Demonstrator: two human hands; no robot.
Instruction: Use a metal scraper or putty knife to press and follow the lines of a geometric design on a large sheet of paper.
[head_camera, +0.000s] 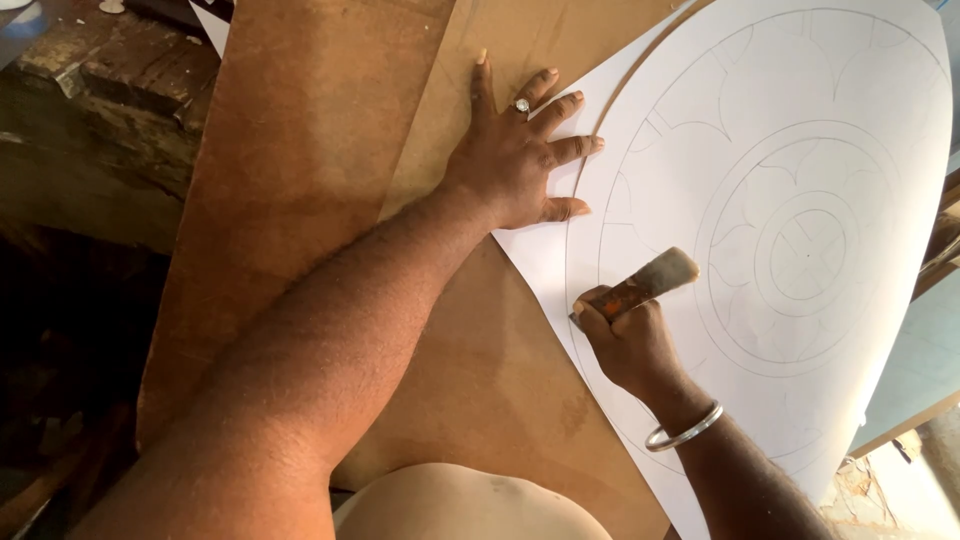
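Right hand (630, 345) — grip closed on wooden-handled tool (645, 283) at white patterned sheet (780, 180); left hand (510, 160) flat, fingers spread — brown board (480, 390) beneath.

Bright daylight from right, paper (800, 150) glaring (left side deep shadow), sharp.
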